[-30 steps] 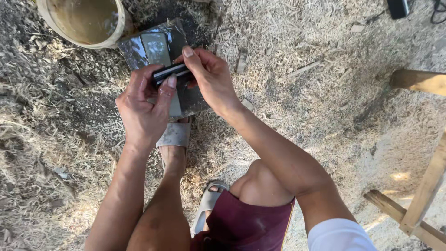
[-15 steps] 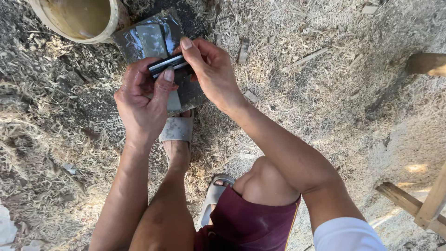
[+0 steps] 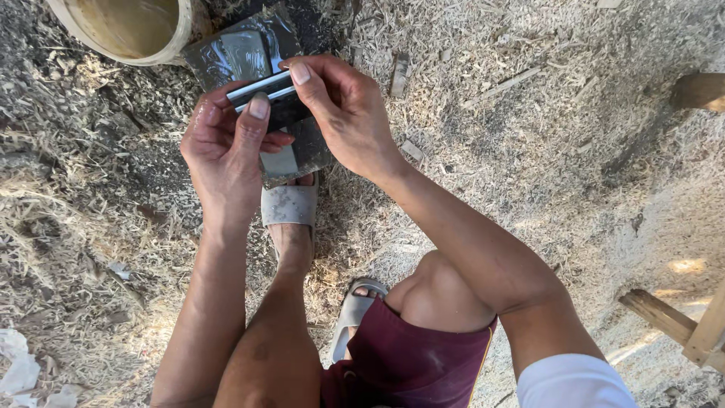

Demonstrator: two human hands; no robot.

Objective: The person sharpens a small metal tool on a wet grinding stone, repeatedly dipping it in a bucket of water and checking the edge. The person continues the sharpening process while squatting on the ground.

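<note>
Both hands hold a small flat metal blade (image 3: 260, 90) over a dark wet sharpening stone (image 3: 257, 53) that lies on the ground. My left hand (image 3: 226, 147) pinches the blade's near edge with thumb and fingers. My right hand (image 3: 343, 113) presses on its right end with the fingertips. The stone's near part is hidden behind the hands; my sandalled foot (image 3: 291, 208) rests against it.
A round tan bucket (image 3: 124, 26) stands at the top left, next to the stone. Wood shavings and sawdust cover the ground. Wooden pieces (image 3: 683, 321) lie at the right edge. White scraps (image 3: 23, 370) sit at the bottom left.
Both hands with the blade have slid slightly back along the stone toward me, and the camera has moved a little; the grip is unchanged.
</note>
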